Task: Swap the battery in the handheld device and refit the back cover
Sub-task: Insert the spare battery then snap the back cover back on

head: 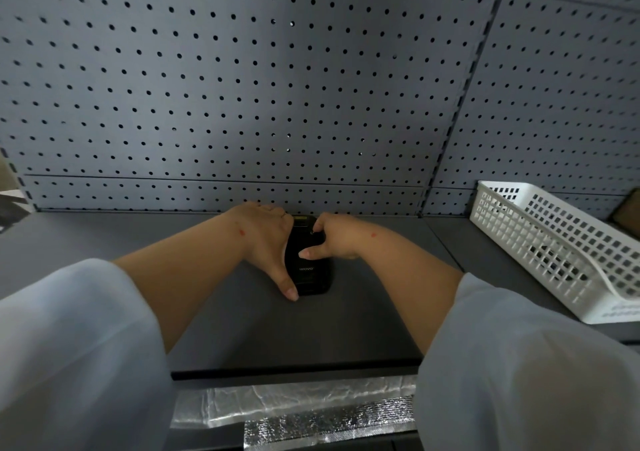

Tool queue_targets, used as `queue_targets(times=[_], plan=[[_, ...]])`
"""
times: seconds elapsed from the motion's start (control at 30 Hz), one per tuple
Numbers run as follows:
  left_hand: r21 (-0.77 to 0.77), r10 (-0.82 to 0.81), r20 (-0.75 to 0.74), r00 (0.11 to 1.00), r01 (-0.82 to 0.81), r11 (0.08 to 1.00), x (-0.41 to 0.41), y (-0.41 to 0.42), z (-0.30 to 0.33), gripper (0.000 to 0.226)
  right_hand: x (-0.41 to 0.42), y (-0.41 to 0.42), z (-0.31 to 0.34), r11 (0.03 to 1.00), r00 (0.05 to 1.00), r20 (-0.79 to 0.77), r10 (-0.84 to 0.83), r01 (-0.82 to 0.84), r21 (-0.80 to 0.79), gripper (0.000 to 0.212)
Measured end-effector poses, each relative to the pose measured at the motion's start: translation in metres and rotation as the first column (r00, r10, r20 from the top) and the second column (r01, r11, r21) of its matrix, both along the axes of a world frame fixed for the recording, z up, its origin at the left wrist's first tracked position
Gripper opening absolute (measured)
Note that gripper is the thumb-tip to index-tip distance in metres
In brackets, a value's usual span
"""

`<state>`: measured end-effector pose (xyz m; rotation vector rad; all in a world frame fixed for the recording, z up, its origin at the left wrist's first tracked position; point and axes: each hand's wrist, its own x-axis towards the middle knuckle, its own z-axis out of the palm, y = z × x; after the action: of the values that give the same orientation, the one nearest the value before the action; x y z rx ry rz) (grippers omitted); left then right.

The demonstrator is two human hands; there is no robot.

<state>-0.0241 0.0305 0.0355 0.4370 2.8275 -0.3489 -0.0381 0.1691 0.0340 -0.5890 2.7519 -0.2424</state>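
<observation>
Head view: both hands grip the black handheld device lying on the desk. Left hand wraps its left side, right hand pinches top w/ thumb on the back.

A dark grey, matt desk runs from left to right below a grey perforated back panel. In the middle of it lies a darker rectangular mat, whose near edge lines up with the desk's front edge. On the far part of this mat rests a black handheld device, back side up, with a small logo showing. At the right, a white plastic lattice basket stands on the desk, well apart from the device.
</observation>
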Motion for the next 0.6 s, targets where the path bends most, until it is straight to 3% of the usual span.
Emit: queue_targets(times=[0.33, 0.6], plan=[[0.179, 0.107, 0.068, 0.992, -0.118, 0.977, -0.002, -0.004, -0.008, 0.113, 0.0, 0.002, -0.001, 0.998, 1.0, 0.005, -0.026, 0.026, -0.049, 0.068], [0.447, 0.141, 0.148, 0.979, -0.193, 0.874, 0.007, -0.014, -0.023, 0.108, -0.001, 0.002, -0.006, 0.992, 0.997, 0.02, -0.07, 0.072, -0.1, 0.066]])
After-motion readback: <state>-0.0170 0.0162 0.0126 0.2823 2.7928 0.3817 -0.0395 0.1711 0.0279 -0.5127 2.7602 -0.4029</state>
